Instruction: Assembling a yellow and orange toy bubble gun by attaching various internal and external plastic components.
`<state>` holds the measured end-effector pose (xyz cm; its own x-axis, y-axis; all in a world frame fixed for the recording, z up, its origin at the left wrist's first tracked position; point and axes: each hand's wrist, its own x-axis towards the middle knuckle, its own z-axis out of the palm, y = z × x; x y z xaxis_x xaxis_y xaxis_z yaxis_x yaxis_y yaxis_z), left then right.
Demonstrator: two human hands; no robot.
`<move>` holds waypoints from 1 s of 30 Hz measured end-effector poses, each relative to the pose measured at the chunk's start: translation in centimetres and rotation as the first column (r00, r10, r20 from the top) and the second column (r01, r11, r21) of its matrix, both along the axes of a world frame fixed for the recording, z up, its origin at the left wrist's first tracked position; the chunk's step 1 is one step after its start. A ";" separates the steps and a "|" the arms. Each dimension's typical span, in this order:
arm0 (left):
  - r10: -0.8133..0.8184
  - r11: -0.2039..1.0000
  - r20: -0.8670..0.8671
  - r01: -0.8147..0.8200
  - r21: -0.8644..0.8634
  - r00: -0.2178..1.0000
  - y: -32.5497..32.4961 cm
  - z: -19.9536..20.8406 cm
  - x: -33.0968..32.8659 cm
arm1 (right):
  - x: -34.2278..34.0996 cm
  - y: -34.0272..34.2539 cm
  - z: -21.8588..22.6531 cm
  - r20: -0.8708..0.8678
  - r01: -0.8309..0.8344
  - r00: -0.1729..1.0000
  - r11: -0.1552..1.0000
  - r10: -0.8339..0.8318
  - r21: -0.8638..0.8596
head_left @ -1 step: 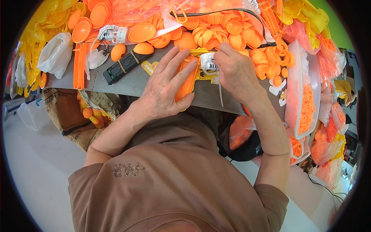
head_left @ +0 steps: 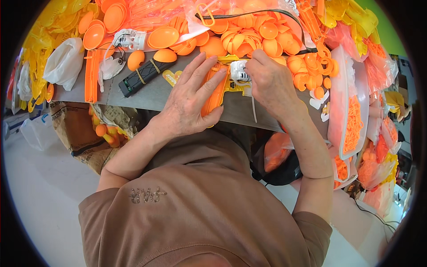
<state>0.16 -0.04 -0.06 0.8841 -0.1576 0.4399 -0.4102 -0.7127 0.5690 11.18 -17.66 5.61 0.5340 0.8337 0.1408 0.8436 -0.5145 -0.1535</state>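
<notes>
My left hand (head_left: 189,104) lies flat over the long orange moulded-plastic toy body (head_left: 213,95), fingers spread and pressing it down onto the grey worktop (head_left: 151,95), thumb hooked round its near end. It is a hold-down more than a closed grip. The toy body sits at the near edge of the worktop, right in front of my chest.

My right hand (head_left: 271,84) is curled just to the right of the toy body, fingertips pinched on the small white plastic unit (head_left: 238,71) that sits against the body's far end, where a yellow plastic piece (head_left: 235,86) shows. A thin white strip (head_left: 253,109) hangs down from under that hand, over the worktop edge; I cannot tell what it joins to.

I judge the toy body light and stiff: a thin hollow shell, smooth enough to skid on the worktop, so the flat palm on its broad middle is the right place to steady it. The white unit looks small and fiddly, best taken by its sides with fingertips, and I would not squeeze it hard.

Left of the toy body lies a black bar-shaped device wrapped in rubber bands (head_left: 144,75). Beyond the toy body is a heap of orange plastic half-shells (head_left: 249,35).
</notes>
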 end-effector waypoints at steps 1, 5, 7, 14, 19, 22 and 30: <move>-0.001 1.000 0.002 0.001 0.000 1.000 0.0 0.0 0.0 | -0.2 -0.1 -0.2 0.002 0.001 1.000 1.000 -0.001 0.000; 0.006 1.000 0.003 -0.006 0.014 1.000 0.1 -0.2 -0.1 | -2.3 -0.4 -0.5 -0.010 0.074 0.997 0.947 -0.075 0.312; 0.004 1.000 0.007 -0.004 0.015 1.000 0.1 -0.1 -0.1 | -4.1 -0.9 -1.0 0.028 0.094 0.993 0.901 -0.117 0.424; -0.010 1.000 0.009 0.010 0.008 1.000 0.1 -0.1 -0.1 | -7.1 -1.6 -4.0 0.107 0.161 0.974 0.943 -0.199 0.289; -0.005 1.000 0.003 0.005 0.025 1.000 0.0 -0.2 -0.1 | -7.4 -1.1 -4.4 0.201 0.227 0.945 0.960 -0.257 0.164; -0.008 1.000 0.010 0.007 0.014 1.000 -0.1 -0.1 -0.1 | -7.4 -1.0 -4.3 0.224 0.247 0.935 0.959 -0.274 0.140; 0.013 1.000 0.047 -0.014 0.020 0.999 -0.2 0.0 0.3 | -7.6 -2.1 -3.1 0.055 0.233 0.963 0.918 -0.263 0.320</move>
<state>0.42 -0.28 -0.07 0.8649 -0.1550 0.4774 -0.4261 -0.7294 0.5352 3.61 -19.74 2.54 0.6894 0.5835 0.4293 0.7135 -0.6492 -0.2634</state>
